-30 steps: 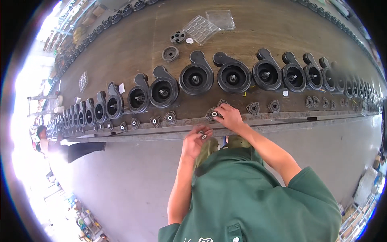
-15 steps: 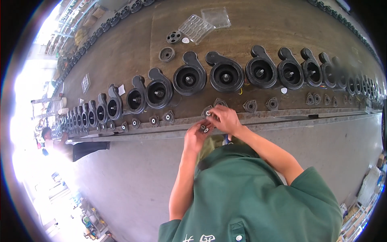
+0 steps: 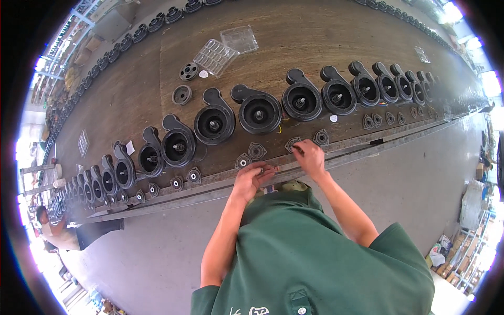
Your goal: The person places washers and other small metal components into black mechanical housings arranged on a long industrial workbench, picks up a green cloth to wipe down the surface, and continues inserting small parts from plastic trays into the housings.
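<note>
My left hand (image 3: 249,182) is just off the table's front edge, its fingers curled around small dark rings with pale centres (image 3: 262,169). They are partly hidden by the fingers. My right hand (image 3: 312,158) is to the right, its fingertips pinched together over a round flanged cover (image 3: 292,145) on the table. Whatever is between those fingertips is too small to make out. A cover with a pale centre (image 3: 243,161) lies just beyond my left hand, and a cover with a dark centre (image 3: 256,151) is beside it. Another dark-centred cover (image 3: 321,137) sits beyond my right hand.
A long row of black snail-shaped housings with upright shafts (image 3: 260,114) runs along the table (image 3: 173,63). Clear plastic trays (image 3: 215,56), a black wheel (image 3: 189,71) and a ring-shaped part (image 3: 181,95) lie farther back. Another person (image 3: 60,233) is at the far left edge.
My right hand has moved right, from the pale-centred cover to another cover. My left hand has separated from it, still holding small rings. The view has shifted to the right.
</note>
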{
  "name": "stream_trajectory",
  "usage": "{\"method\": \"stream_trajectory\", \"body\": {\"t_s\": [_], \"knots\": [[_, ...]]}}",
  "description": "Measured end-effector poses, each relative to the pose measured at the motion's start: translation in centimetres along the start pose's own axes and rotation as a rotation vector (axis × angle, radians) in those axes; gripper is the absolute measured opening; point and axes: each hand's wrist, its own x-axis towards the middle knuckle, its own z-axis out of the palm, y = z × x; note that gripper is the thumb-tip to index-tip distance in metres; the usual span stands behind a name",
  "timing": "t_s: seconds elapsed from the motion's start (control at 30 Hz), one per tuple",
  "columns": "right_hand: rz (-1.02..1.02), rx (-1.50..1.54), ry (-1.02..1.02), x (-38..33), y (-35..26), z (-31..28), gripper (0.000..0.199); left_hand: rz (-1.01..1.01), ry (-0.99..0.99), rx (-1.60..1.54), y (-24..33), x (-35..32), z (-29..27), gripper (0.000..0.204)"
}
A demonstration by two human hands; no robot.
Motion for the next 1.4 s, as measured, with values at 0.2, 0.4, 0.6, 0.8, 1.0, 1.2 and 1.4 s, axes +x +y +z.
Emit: {"method": "stream_trajectory", "body": {"t_s": [0.2, 0.4, 0.6, 0.8, 1.0, 1.2, 1.4], "knots": [[-0.111, -0.227, 0.060, -0.3, 2.7, 0.8, 0.013, -0.067, -0.049, -0.018, 0.3, 0.7, 0.5, 0.029], [-0.101, -0.188, 0.080, -1.3, 2.5, 1.4, 0.013, -0.084, -0.040, -0.009, 0.2, 0.5, -0.2, 0.028], [-0.045, -0.173, 0.048, -0.7, 2.0, 0.8, 0.016, -0.095, -0.061, -0.003, 0.2, 0.2, -0.7, 0.027], [-0.051, -0.159, -0.004, -0.4, 2.3, 0.7, 0.021, -0.110, -0.088, 0.011, 0.5, 0.3, -0.7, 0.028], [-0.038, -0.166, -0.020, 0.1, 2.3, 0.8, 0.022, -0.098, -0.108, 0.024, 0.6, 0.3, -0.8, 0.030], [-0.096, 0.065, -0.122, -0.5, -4.5, 0.6, 0.027, -0.118, -0.072, 0.006, 0.7, 0.6, -0.5, 0.032], [-0.280, 0.160, -0.331, -0.3, -9.6, 0.1, 0.028, -0.080, -0.113, 0.028, 1.0, 0.8, -0.9, 0.032]]}}
